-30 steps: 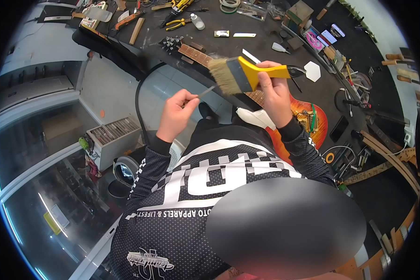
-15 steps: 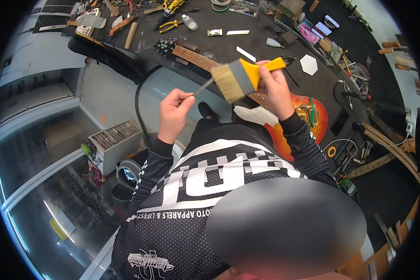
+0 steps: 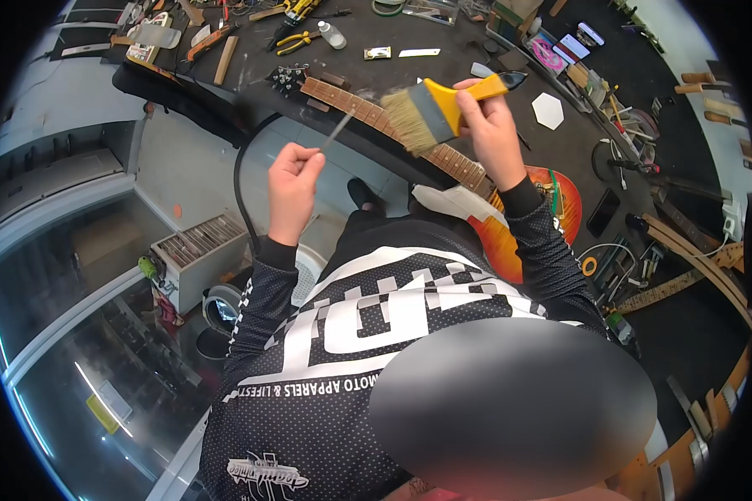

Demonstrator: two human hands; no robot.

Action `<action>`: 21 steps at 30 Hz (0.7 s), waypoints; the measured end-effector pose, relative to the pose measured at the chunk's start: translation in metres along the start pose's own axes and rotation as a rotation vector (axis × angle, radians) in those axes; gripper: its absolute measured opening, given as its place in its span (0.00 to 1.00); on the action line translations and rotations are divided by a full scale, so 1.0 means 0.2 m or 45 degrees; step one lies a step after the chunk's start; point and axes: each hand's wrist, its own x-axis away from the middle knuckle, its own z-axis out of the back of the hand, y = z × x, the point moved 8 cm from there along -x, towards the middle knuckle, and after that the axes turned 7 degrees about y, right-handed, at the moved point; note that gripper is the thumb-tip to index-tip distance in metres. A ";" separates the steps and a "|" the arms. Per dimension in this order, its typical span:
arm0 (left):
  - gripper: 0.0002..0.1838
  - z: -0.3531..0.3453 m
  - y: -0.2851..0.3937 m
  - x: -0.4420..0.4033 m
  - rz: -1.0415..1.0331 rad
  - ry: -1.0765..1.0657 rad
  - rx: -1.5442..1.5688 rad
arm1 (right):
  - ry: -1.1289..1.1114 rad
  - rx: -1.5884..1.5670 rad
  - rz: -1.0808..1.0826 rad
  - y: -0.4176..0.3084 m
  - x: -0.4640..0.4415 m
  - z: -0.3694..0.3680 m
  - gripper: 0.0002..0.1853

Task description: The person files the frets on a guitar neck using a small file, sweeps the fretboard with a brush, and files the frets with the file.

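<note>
My right hand [image 3: 495, 134] is closed around the yellow handle of a wide paintbrush [image 3: 426, 113], whose pale bristles point down and left. Pinched between the thumb and fingers of my left hand [image 3: 295, 184] is a thin grey strip [image 3: 337, 131], perhaps a slim file; its exact kind is unclear. The strip slants up to the right, apart from the bristles. Below and beyond both hands lies an electric guitar with an orange sunburst body [image 3: 500, 246] and a wooden fretboard [image 3: 355, 106]. A pale cloth or pad [image 3: 453, 203] rests by its body.
The dark workbench [image 3: 443, 75] bears yellow pliers [image 3: 297, 43], a small white bottle [image 3: 332, 35], a wooden stick [image 3: 226, 60], a white hexagonal piece [image 3: 547, 110] and a phone [image 3: 602, 214]. A black hose [image 3: 242, 179] runs down on the left. A box of slats [image 3: 200, 250] stands lower left.
My left hand has drawn the strip left and down, away from the bristles. The brush has tilted slightly and shifted up in my right hand.
</note>
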 end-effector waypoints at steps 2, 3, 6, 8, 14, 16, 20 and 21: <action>0.05 -0.04 -0.02 0.02 -0.011 -0.043 -0.130 | -0.178 -0.168 -0.137 0.05 0.04 -0.11 0.15; 0.05 -0.08 -0.04 0.05 0.013 -0.065 -0.095 | -0.267 -0.253 -0.205 0.07 0.07 -0.18 0.15; 0.05 -0.08 -0.03 0.08 -0.015 0.012 -0.052 | -0.199 0.095 0.138 0.04 0.04 -0.22 0.15; 0.04 -0.02 -0.03 0.10 0.006 0.118 0.034 | -0.058 0.368 0.316 -0.05 0.01 -0.15 0.15; 0.04 0.24 -0.08 0.09 0.191 0.317 0.346 | -0.113 1.057 0.652 0.02 0.04 -0.16 0.14; 0.04 0.24 -0.10 0.10 0.203 0.323 0.355 | -0.324 1.132 0.684 0.17 0.18 -0.28 0.14; 0.04 0.23 -0.11 0.14 0.192 0.311 0.376 | -0.790 1.131 0.387 0.40 0.40 -0.49 0.22; 0.05 0.23 -0.11 0.13 0.202 0.312 0.386 | -0.693 1.117 0.385 0.39 0.36 -0.47 0.22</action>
